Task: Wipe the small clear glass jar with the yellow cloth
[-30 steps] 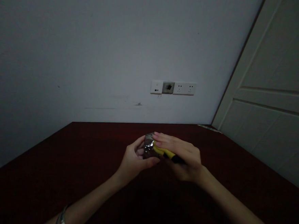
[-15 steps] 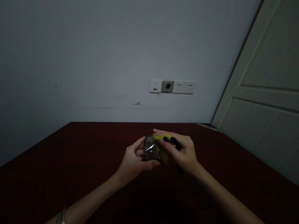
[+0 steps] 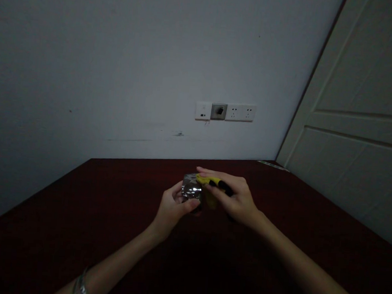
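My left hand (image 3: 174,208) is wrapped round a small clear, shiny container (image 3: 190,185), which looks like a glass cup, its thumb across the near side. Pinched in my right hand (image 3: 238,194) is a yellow and black cloth (image 3: 208,180), pressed against the upper right edge of the container. A fold of the cloth hangs below my right fingers in shadow. Both hands are above the dark red table. Dim light hides the container's underside and most of the cloth's lower part.
Behind the dark red tabletop (image 3: 130,178) rises a pale wall (image 3: 137,71) with a row of sockets (image 3: 240,112). A white panelled door (image 3: 357,145) stands on the right. A thin pale strip (image 3: 273,166) lies at the table's back right corner.
The container has turned in my left hand and shifted slightly left. My left thumb now lies across its near side. My right hand and the cloth have moved a little left with it.
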The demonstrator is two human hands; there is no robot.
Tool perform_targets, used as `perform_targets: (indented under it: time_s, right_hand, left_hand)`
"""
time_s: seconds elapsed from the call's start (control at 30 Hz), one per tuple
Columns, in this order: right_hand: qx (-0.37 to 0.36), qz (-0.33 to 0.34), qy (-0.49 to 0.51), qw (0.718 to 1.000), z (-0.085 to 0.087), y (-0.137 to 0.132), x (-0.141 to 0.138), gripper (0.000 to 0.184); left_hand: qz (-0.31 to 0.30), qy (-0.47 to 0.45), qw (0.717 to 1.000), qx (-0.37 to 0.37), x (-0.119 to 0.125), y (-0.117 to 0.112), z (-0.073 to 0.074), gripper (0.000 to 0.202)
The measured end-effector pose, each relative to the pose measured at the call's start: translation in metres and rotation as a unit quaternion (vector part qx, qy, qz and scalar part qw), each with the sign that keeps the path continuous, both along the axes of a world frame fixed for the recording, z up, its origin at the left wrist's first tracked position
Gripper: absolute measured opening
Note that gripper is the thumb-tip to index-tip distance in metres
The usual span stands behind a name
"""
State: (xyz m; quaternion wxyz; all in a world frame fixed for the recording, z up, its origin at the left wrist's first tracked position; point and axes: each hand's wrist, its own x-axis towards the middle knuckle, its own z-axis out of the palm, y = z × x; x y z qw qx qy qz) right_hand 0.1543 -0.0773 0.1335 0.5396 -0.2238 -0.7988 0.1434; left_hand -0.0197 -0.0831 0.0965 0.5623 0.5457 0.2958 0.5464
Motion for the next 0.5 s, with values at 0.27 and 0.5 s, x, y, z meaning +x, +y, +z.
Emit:
perform_targets:
  time_s: [0.27,0.5]
  right_hand:
    - [-0.013,-0.010,-0.017,1.000,0.004,-0.003,0.002,0.027]
    - [0.141,0.067,-0.193,0.969,0.009,-0.010,0.005,0.043]
  left_hand:
    - [0.019,0.037,0.999,-0.004,-0.002,0.000,0.008,0.060]
    - [0.041,0.099,0.992,0.071,-0.003,0.009,-0.003,0.064]
